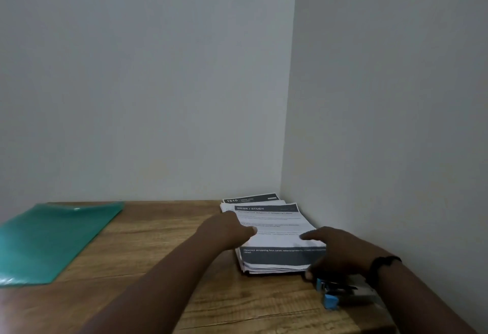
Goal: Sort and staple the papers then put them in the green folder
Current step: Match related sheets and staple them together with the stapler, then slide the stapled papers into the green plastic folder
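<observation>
Resting on the papers (pixel 274 230), left hand (pixel 224 228) and right hand (pixel 335 249) lie loosely spread, holding nothing.

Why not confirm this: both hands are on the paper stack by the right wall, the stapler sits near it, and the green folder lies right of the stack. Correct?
One detail is wrong. The head view shows the green folder lying left of the paper stack, across the table. The rest holds.
</observation>
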`<action>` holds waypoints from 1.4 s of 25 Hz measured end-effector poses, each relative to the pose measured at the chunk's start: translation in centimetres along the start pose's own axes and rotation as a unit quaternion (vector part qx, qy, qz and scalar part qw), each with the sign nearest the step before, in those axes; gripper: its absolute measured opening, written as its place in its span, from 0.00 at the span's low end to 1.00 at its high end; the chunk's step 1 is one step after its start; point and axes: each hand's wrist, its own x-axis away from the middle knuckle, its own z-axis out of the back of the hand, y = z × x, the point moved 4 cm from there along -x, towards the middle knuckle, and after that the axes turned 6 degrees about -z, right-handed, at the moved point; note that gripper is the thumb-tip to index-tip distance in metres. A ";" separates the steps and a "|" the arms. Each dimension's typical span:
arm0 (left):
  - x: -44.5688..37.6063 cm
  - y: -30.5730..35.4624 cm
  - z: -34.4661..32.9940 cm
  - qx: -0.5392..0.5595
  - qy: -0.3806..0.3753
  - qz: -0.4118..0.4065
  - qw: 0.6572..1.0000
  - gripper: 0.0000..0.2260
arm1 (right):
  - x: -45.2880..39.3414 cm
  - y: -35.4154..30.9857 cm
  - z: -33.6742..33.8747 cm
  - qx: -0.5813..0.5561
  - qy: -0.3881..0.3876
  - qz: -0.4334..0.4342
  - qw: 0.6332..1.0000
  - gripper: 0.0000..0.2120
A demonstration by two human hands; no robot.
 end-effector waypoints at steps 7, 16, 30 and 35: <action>2.1 -13.0 4.6 -0.137 0.037 0.121 0.982 0.27 | -1.8 -1.7 -0.9 0.062 0.048 0.078 0.994 0.18; 7.0 -27.8 5.8 -0.111 -0.018 0.306 0.945 0.39 | -5.3 -5.6 -1.3 0.163 0.020 0.059 0.985 0.19; 13.9 -28.0 8.4 0.018 0.016 0.071 0.997 0.18 | -4.1 -26.9 -7.8 -0.032 0.024 0.271 0.962 0.17; 13.5 -28.9 8.9 -0.165 0.027 0.109 0.980 0.28 | -2.5 -28.6 -9.3 0.006 -0.050 0.310 0.949 0.24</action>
